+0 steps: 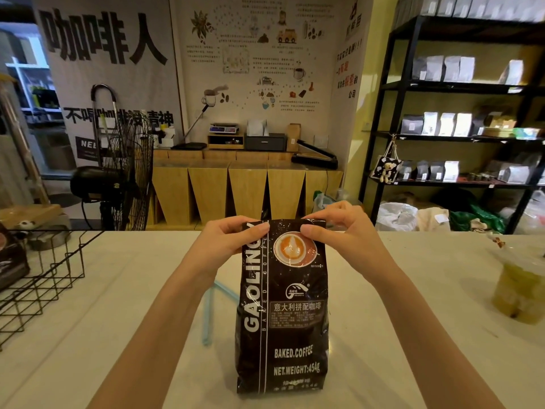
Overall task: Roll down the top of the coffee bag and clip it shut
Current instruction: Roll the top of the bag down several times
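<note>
A dark brown coffee bag (283,314) with white lettering and a latte picture stands upright on the white counter, in the middle of the view. My left hand (230,240) pinches the bag's top left corner, thumb on the front. My right hand (336,228) grips the top right corner the same way. The top edge runs flat and level between my thumbs. A long light-blue clip (212,308) lies on the counter just left of the bag, partly hidden behind my left forearm.
A black wire basket (44,278) stands at the counter's left, with another dark bag (11,258) beside it. A plastic bag holding a yellow-green drink (519,293) sits at the right. Beyond the counter (118,320) are a fan, wooden cabinets and shelves.
</note>
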